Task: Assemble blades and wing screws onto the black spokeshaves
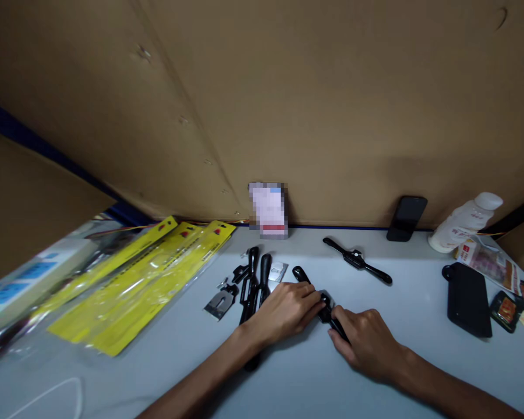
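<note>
The left hand [288,308] and the right hand [367,343] meet on one black spokeshave [300,273] lying on the pale counter [410,372]. The left fingers curl down over its middle, and the right hand is wrapped around its near handle, so both are clamped on the tool; its far handle pokes out past the left knuckles.

Just beside the left hand lie two more black tools [257,279] side by side, partly under the wrist; next to them sits one loose metal blade [219,304]. A fourth tool, a lone spokeshave [358,260], lies apart toward the back.

Three yellow packs [148,273] fan out at the left; one white cable [48,396] curves by the near edge. At the right lie one black case [469,299] and a few printed packets [506,308]; one white bottle [465,224] and one dark phone [406,218] lean against the cardboard wall [332,105].
</note>
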Action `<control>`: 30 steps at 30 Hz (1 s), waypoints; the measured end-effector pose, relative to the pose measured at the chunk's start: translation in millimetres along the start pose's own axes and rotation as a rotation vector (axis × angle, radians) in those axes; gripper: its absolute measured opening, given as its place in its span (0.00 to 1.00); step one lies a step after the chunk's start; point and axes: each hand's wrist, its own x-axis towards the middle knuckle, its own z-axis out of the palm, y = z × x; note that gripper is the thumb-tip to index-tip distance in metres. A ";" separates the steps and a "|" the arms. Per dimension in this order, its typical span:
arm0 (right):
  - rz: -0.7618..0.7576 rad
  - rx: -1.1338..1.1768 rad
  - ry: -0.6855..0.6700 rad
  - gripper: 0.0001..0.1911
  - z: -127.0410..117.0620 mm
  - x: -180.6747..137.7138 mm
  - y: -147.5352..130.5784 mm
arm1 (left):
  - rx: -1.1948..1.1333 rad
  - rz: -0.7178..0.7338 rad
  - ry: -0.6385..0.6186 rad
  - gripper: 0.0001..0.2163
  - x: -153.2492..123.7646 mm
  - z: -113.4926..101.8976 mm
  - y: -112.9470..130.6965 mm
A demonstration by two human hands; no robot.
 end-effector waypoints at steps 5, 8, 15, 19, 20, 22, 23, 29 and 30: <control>-0.014 -0.013 0.004 0.12 2.6 -0.5 0.9 | -0.132 -0.072 -0.002 0.15 -1.4 4.0 2.7; -0.008 -0.001 -0.003 0.11 2.8 -0.1 0.3 | -0.156 -0.167 -0.014 0.08 -1.4 3.9 6.1; 0.002 0.028 -0.017 0.09 0.3 0.4 0.3 | -0.079 -0.221 -0.129 0.08 5.2 -2.2 11.8; -0.046 0.035 0.030 0.09 4.9 -2.3 3.7 | -0.041 -0.294 -0.187 0.08 9.8 -6.9 15.5; -0.068 0.027 0.052 0.09 6.9 -3.0 4.1 | -0.029 -0.303 -0.194 0.08 10.9 -7.5 16.3; -0.110 0.008 0.098 0.10 11.2 -4.6 3.9 | -0.020 -0.291 -0.187 0.09 13.0 -7.5 17.4; -0.120 -0.010 0.127 0.11 13.1 -5.4 3.1 | -0.019 -0.277 -0.176 0.09 13.8 -7.0 17.7; -0.024 -0.103 0.282 0.12 12.7 -6.2 -3.4 | 0.007 -0.240 -0.140 0.07 14.4 -0.8 18.2; -0.002 -0.107 0.285 0.11 11.0 -5.4 -3.5 | 0.003 -0.245 -0.133 0.08 13.8 0.0 18.2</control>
